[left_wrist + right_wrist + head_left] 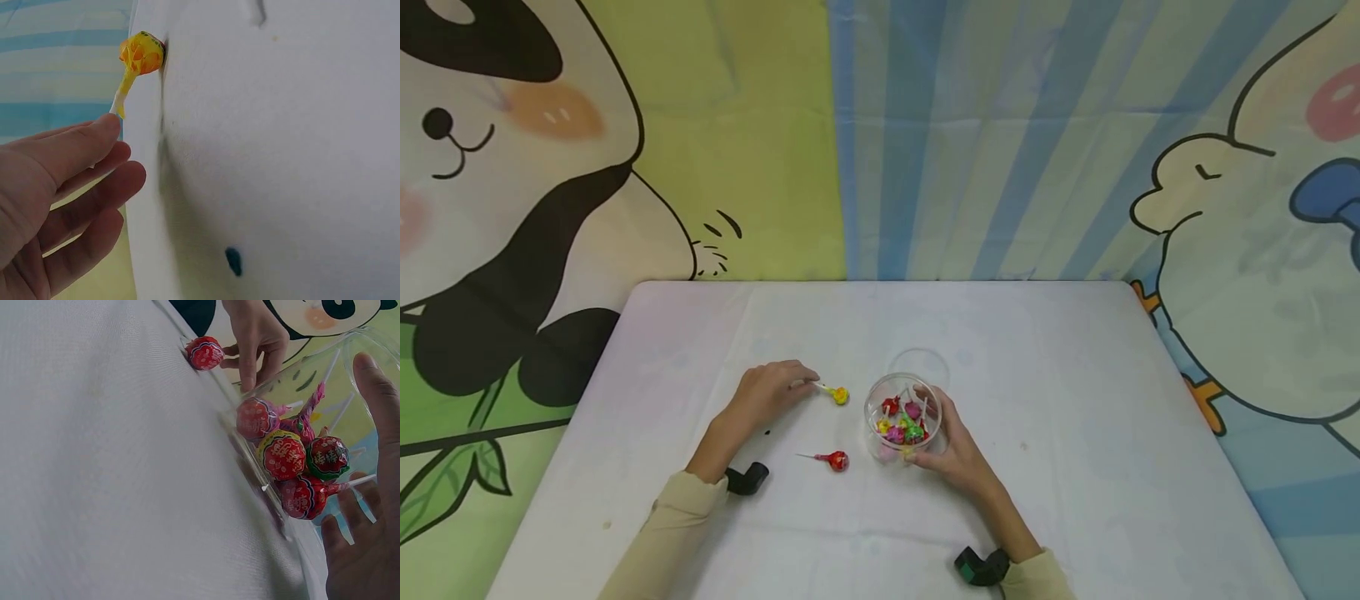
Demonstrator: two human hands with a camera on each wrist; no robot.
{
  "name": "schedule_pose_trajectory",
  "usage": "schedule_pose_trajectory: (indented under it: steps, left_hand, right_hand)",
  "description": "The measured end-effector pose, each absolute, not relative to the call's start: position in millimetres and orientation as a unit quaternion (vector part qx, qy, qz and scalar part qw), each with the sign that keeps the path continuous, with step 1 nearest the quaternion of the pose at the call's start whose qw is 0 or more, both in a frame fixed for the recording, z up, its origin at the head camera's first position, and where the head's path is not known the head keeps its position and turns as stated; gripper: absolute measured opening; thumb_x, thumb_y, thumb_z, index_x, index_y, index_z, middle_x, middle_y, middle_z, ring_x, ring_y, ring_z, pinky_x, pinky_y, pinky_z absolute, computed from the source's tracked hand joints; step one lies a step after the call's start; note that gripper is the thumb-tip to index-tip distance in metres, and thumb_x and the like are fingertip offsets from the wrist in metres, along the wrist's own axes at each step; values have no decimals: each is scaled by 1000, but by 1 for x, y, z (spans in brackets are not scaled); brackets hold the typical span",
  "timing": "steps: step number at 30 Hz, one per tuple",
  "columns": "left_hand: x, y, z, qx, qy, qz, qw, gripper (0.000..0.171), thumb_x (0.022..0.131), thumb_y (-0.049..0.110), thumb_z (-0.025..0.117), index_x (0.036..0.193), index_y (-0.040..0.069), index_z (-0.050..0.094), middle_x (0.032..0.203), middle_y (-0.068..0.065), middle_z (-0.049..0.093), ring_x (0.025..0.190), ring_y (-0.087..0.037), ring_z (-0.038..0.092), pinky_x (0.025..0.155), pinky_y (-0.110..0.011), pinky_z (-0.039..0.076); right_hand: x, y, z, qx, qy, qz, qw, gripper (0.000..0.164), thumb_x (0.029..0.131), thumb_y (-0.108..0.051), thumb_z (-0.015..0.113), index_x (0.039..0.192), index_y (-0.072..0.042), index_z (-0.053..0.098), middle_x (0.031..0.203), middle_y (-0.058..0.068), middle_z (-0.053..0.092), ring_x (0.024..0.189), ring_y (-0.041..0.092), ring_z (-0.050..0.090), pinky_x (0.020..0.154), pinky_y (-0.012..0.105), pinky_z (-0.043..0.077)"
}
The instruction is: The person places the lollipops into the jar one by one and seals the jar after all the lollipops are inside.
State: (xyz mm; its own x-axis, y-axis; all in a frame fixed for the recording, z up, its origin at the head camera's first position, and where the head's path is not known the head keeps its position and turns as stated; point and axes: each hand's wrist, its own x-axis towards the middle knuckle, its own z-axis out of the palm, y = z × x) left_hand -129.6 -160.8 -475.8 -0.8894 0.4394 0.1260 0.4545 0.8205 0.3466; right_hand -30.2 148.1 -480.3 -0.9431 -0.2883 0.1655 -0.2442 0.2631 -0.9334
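Note:
My left hand (pixel 772 391) pinches the white stick of a yellow lollipop (pixel 839 396) between thumb and fingertips. In the left wrist view the wrapped yellow head (pixel 142 53) points away from the hand, close to the tabletop. My right hand (pixel 951 437) curls round the side of a clear jar (pixel 872 417), thumb on the near side. Inside the jar lie several wrapped lollipops (pixel 282 454) in red, pink, yellow and green, their sticks at various angles. A red lollipop (pixel 837 461) rests on the table between the left hand and the jar, its stick toward the left.
A round clear lid (pixel 920 363) lies just behind the jar. The white-covered table (pixel 1060 483) ends at a cartoon-printed cloth backdrop (pixel 970 142). A small dark mark (pixel 234 261) shows on the tablecloth near the left hand.

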Motion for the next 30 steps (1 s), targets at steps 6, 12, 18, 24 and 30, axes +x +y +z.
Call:
schedule_pose_trajectory:
  steps: [6,12,18,24,30]
  left_hand:
    - [-127,-161,-479,-224,-945,-239,-11,14,85,22,75,98,21,77,90,7,73,71,-7,62,60,-24,46]
    - [-125,-160,-481,-213,-918,-334,-21,12,85,18,75,98,18,75,79,5,69,54,-3,54,50,-20,41]
    - [-119,-158,-468,-221,-865,-451,17,11,85,12,74,95,16,74,81,-2,71,54,-17,63,47,-20,43]
    - [-106,-150,-435,-243,-795,-552,59,12,86,10,73,98,12,73,81,-8,70,54,-10,64,48,-22,49]
    - [-89,-136,-413,-277,-760,-586,44,15,84,2,72,97,11,73,81,-9,69,55,-8,64,51,-23,51]
  right_hand:
    - [-30,149,-480,-163,794,-585,23,94,74,-3,80,150,-3,24,151,21,38,141,40,33,115,51,27]
    - [-30,149,-479,-157,796,-585,25,93,74,-4,80,150,-4,25,151,20,39,142,38,33,117,46,27]
    - [-30,148,-479,-161,795,-584,26,93,74,-3,79,150,-3,25,151,20,39,141,39,34,118,37,30]
    - [-32,150,-489,-152,796,-585,27,94,75,-5,80,151,-10,25,152,16,39,142,35,34,117,23,28]
    - [-37,154,-513,-141,798,-585,27,98,74,-9,82,151,-26,25,154,3,39,144,27,35,114,14,22]
